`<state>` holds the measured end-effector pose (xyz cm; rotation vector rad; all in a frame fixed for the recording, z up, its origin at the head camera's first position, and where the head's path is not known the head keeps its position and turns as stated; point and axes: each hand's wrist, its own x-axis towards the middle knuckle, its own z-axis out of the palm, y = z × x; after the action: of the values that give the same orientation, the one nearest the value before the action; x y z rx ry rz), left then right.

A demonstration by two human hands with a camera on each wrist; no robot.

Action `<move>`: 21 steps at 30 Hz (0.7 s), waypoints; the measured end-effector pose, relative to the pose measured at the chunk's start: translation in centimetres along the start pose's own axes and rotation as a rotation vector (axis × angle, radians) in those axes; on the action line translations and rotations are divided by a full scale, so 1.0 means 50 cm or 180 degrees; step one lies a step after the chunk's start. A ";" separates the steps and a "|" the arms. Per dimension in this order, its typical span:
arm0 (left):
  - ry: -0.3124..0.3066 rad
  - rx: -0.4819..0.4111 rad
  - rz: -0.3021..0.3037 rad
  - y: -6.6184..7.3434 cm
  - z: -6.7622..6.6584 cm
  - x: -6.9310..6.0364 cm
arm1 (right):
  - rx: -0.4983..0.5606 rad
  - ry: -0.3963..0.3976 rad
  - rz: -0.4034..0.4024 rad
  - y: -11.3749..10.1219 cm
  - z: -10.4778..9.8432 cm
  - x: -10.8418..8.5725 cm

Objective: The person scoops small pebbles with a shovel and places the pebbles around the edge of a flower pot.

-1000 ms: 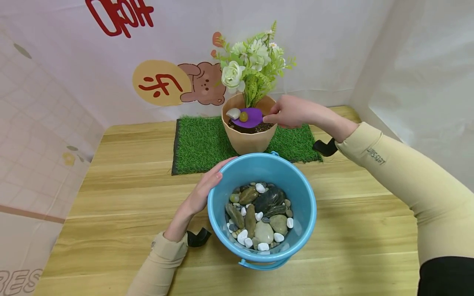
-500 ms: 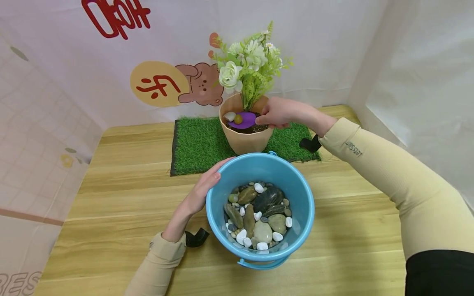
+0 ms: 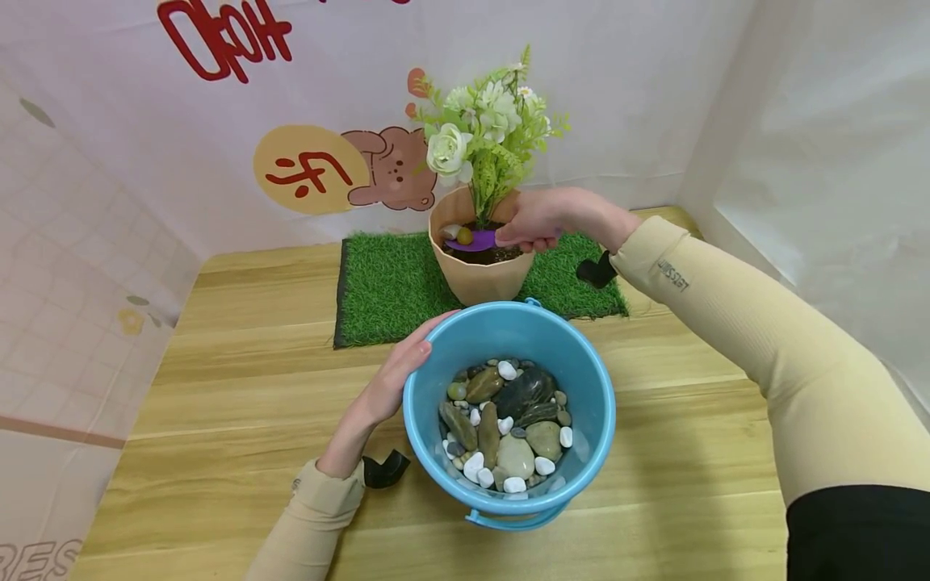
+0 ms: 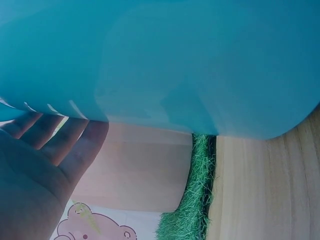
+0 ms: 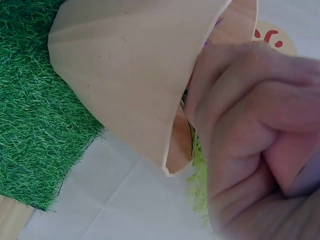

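Observation:
My right hand (image 3: 534, 222) grips a small purple shovel (image 3: 475, 240) by its handle, over the mouth of the peach flowerpot (image 3: 483, 278). On the shovel's blade lie a yellow round stone (image 3: 464, 236) and a whitish stone (image 3: 450, 231). In the right wrist view the curled fingers (image 5: 235, 100) are beside the pot's rim; the handle is mostly hidden in them. My left hand (image 3: 395, 375) rests with extended fingers against the outside of the blue bucket (image 3: 597, 403). Stones (image 3: 516, 457) of several sizes and colours lie in the bucket.
White artificial flowers (image 3: 497, 117) with green leaves rise from dark soil (image 3: 501, 254) in the pot. The pot stands on an artificial grass mat (image 3: 385, 282) at the back of the wooden table (image 3: 254, 387). White printed sheets (image 3: 617, 97) hang behind and at the sides.
My right hand has moved down and left with the shovel, into the pot's mouth; the blade now shows flatter. Both stones stay on it. The left hand keeps its place at the bucket.

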<state>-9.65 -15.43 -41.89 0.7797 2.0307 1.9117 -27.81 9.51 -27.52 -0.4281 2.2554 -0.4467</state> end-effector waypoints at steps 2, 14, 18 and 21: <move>0.0006 0.0005 0.0004 0.000 0.000 0.000 | 0.0011 -0.0077 0.0025 0.000 -0.003 0.003; -0.0013 -0.0006 0.0003 -0.002 0.002 0.003 | 0.0010 -0.0449 0.0058 0.019 -0.031 0.004; -0.0007 -0.0004 -0.0021 -0.002 0.003 0.002 | -0.0163 -0.0498 0.0070 0.027 -0.038 -0.007; 0.0015 0.0012 -0.0041 -0.002 0.003 0.001 | -0.0266 -0.0511 0.0042 0.029 -0.043 -0.016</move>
<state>-9.65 -15.28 -42.01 0.7619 2.0376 1.9051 -29.17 11.51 -26.29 -0.4746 2.1252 -0.3011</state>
